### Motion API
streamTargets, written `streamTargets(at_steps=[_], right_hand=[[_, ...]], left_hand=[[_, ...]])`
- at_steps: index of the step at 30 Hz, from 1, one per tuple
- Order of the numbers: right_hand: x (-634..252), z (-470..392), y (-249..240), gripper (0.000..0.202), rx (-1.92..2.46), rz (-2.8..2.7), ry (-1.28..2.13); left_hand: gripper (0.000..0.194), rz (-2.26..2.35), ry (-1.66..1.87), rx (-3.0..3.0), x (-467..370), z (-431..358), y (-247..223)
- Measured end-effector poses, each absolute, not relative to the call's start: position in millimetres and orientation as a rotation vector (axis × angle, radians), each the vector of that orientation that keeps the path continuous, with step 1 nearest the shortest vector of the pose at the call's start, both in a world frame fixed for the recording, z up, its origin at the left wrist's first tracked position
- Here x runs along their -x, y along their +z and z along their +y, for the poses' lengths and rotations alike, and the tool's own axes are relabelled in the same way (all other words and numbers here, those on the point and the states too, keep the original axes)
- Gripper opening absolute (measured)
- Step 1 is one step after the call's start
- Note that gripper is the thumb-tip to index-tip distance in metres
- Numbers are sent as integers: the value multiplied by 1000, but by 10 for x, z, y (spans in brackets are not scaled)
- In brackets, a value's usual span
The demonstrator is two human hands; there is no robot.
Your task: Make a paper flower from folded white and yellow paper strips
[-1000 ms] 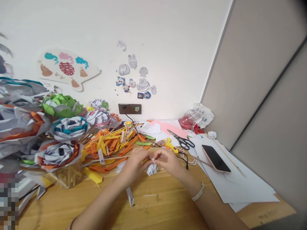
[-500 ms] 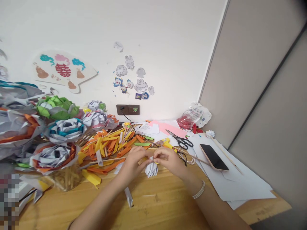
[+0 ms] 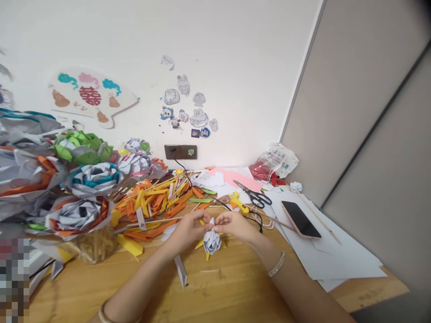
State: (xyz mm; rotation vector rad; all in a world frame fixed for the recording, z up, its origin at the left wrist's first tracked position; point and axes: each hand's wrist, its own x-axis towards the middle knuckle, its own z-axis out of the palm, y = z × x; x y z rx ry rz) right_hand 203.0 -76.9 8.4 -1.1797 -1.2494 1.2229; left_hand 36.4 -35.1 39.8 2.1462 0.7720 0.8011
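A small white paper flower (image 3: 212, 242) with yellow pointed petals around it is between my hands, above the front of the wooden table (image 3: 229, 287). My left hand (image 3: 192, 228) pinches its far edge from the left, thumb and fingers closed. From the other side, my right hand (image 3: 233, 225) grips the same edge, fingertips almost touching the left ones. A white paper tip pokes up between the fingers. Just beyond my right hand lies a yellow glue gun (image 3: 238, 202). One loose folded white strip (image 3: 181, 271) lies near my left forearm.
Folded orange and yellow paper strips (image 3: 155, 202) pile up behind my left hand. Large paper flowers (image 3: 84, 179) crowd the left side. Black scissors (image 3: 256, 196), a phone (image 3: 301, 219) and white sheets (image 3: 330, 264) lie to the right. A black cable crosses behind my hands.
The paper flower has turned in my hands, so its folded white face and yellow petals now show. Both hands stay close together at it.
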Motion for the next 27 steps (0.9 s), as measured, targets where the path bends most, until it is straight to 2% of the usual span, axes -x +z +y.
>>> streamTargets(at_steps=[19,27], right_hand=[[-1955,-819,169,23,1191,-1307,1084],[-1914,-866,235,27,1191,-1333,1097]], left_hand=[[10,682,713,-2177,-316,-310,448],[14,751,644,-2102,-295,-291,466]])
